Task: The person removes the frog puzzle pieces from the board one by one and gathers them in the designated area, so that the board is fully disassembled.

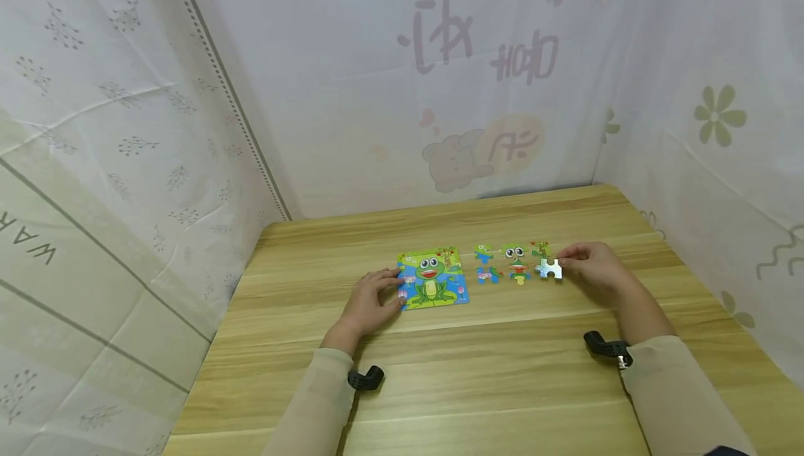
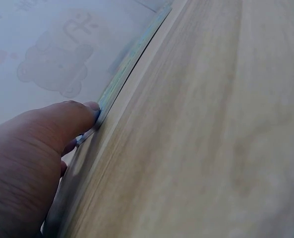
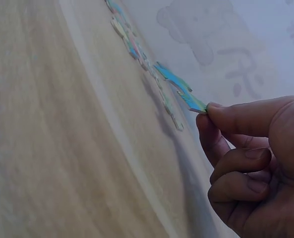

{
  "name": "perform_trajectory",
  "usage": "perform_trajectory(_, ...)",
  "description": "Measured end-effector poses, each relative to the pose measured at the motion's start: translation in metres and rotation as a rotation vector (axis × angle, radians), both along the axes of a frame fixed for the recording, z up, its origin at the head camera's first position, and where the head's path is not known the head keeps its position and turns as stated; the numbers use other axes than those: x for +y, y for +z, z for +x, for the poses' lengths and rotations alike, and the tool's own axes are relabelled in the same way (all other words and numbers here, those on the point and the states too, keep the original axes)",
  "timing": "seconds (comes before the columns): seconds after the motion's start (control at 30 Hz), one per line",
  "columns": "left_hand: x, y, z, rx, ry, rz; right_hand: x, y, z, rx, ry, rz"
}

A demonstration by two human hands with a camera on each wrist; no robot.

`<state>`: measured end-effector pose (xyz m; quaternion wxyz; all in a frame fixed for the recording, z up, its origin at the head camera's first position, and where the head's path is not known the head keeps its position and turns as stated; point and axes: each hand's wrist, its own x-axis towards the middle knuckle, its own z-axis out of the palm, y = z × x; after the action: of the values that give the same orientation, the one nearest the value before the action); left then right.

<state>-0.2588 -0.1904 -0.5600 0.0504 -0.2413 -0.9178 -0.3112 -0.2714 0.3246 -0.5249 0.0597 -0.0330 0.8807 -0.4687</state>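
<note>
A square frog picture board (image 1: pixel 432 278) lies on the wooden table in the head view. My left hand (image 1: pixel 372 299) rests at its left side, thumb on the lower edge area and fingers higher up; the left wrist view shows the thumb (image 2: pixel 67 121) touching the board's edge. Between right thumb and index finger, my right hand (image 1: pixel 593 266) pinches a jigsaw piece (image 1: pixel 551 269), its face catching the light. In the right wrist view this piece (image 3: pixel 179 88), blue and green, is held tilted above the row of loose pieces, the other fingers curled in.
Several loose jigsaw pieces (image 1: pixel 518 276) with parts of a frog lie in two rows right of the board, close to my right hand. Patterned curtains (image 1: pixel 452 93) hang behind the table (image 1: pixel 452 372) and at both sides. Black wrist cameras (image 1: pixel 367 378) sit on both sleeves.
</note>
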Motion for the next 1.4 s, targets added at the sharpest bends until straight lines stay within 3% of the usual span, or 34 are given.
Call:
perform_trajectory(0.27, -0.001, 0.001, 0.002, 0.02, -0.006, 0.014, 0.0, -0.005, -0.001, -0.018, 0.004, 0.06)
perform_trajectory(0.53, 0.001, 0.003, 0.003, 0.025, -0.01, 0.006, 0.0, -0.008, 0.0, 0.022, -0.024, 0.099)
perform_trajectory(1.4, 0.0, -0.002, -0.001, 0.022, 0.0, 0.007, -0.002, -0.01, -0.001, 0.021, -0.042, 0.089)
